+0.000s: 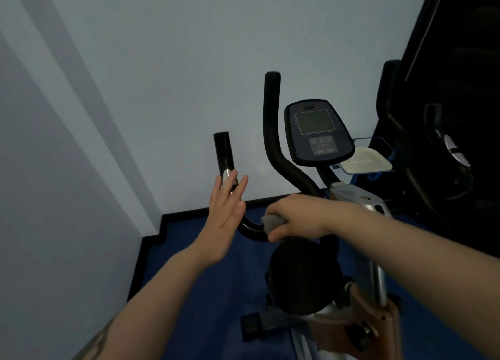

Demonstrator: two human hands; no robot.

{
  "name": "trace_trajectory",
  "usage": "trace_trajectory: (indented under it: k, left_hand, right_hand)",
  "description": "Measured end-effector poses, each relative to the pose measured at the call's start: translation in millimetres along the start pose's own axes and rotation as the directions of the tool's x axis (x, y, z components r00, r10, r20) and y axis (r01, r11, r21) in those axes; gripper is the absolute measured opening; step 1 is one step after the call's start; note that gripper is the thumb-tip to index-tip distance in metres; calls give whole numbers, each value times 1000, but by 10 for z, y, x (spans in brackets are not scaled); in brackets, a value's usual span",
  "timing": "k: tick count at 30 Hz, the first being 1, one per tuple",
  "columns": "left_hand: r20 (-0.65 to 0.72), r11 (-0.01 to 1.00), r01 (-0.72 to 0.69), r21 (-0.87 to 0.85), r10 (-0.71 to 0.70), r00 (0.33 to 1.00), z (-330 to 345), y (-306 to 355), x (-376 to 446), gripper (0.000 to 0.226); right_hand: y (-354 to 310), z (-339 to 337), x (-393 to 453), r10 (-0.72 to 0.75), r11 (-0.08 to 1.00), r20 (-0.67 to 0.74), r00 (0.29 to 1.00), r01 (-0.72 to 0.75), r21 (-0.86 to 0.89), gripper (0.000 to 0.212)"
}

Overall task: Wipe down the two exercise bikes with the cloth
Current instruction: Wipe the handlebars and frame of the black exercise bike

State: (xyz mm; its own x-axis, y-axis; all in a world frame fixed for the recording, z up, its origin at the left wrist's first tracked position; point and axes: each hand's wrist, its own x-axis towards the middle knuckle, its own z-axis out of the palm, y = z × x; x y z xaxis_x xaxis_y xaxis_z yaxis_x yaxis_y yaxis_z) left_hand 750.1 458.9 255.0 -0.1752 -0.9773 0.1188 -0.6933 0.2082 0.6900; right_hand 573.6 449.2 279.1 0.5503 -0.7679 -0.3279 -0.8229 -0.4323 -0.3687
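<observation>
**Cloth on the handlebar, left hand open beside it**

While the pale wall (135, 89) fills the far left, the exercise bike (338, 251) stands to its right on a blue floor (211, 292). Left of the bike's console (318, 131), the left hand (224, 216) is raised with fingers straight and spread, holding nothing; its fingertips lie over the silver sensor on the left handlebar grip (224, 154), though whether they touch it is hard to say. Below the console, the right hand (295, 219) curls around a grey cloth (270, 223), pressing it onto the curved black handlebar (251, 231). The round black saddle (303, 276) sits just beneath that hand. Right of the console, a white tray (365, 162) rests in a blue holder. Further right, a second dark machine (446, 143) stands at the frame's edge, too dim to make out clearly.
</observation>
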Motion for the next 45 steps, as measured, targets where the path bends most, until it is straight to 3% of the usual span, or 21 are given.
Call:
trace_trajectory:
  k: [3,7,10,14,18,23,27,30,32,34,35,37,38,39,42,45]
  left_hand:
    - [1,968,-235,-90,236,972,89,-289,-161,53]
    - [0,951,-301,-72,302,953,134,-556,-76,53]
    - [-4,943,-318,-93,319,948,128,-519,-68,54]
    - [-2,935,-330,-132,332,943,98,-507,-82,54]
    - [10,914,-383,-132,388,922,87,-555,-72,54]
    - [-48,922,-347,-173,344,938,147,-501,-95,52]
    - [-71,932,-351,-87,346,936,92,-494,-109,52]
    - [-51,945,-325,-32,324,945,45,-515,-156,54]
    - [-48,959,-282,-18,281,959,46,-485,-207,55]
    - [-76,974,-224,16,225,971,65,-402,-248,55]
    - [-100,981,-195,11,195,976,77,-346,-263,54]
    - [-138,985,-165,-43,158,978,125,-199,-310,51]
    - [-138,983,-165,-87,152,979,166,-110,-343,49]
    - [-120,976,-159,-146,142,983,220,-11,-380,47]
    - [-38,953,-90,-289,82,996,430,245,-453,39]
    - [-12,989,-36,-145,34,999,582,360,-446,45]
  right_hand:
    - [-70,116,48,-26,996,-69,997,32,88,28]
    - [56,58,-105,24,995,-41,999,-20,95,34]
    - [-67,51,10,47,995,-38,998,-44,88,27]
    - [-341,147,181,53,987,-107,993,-36,158,33]
    - [-229,19,-62,110,993,-32,993,-111,-42,31]
    - [-525,232,159,181,956,-97,979,-198,-216,40]
    - [-340,101,-77,197,979,-116,973,-201,-23,41]
    - [-172,-30,-286,208,978,-123,970,-209,6,41]
    - [-117,-31,-414,199,979,-203,959,-184,87,34]
    - [-24,-27,-638,224,954,-388,894,-120,274,30]
    - [46,-25,-761,256,931,-508,822,-67,360,29]
    - [215,28,-932,378,880,-705,601,3,475,29]
    - [274,78,-937,445,856,-738,507,3,517,30]
    - [312,142,-889,505,824,-727,466,-10,566,32]
    - [299,406,-616,553,798,-635,540,-124,590,28]
    - [275,616,-584,518,820,-677,524,-78,567,26]
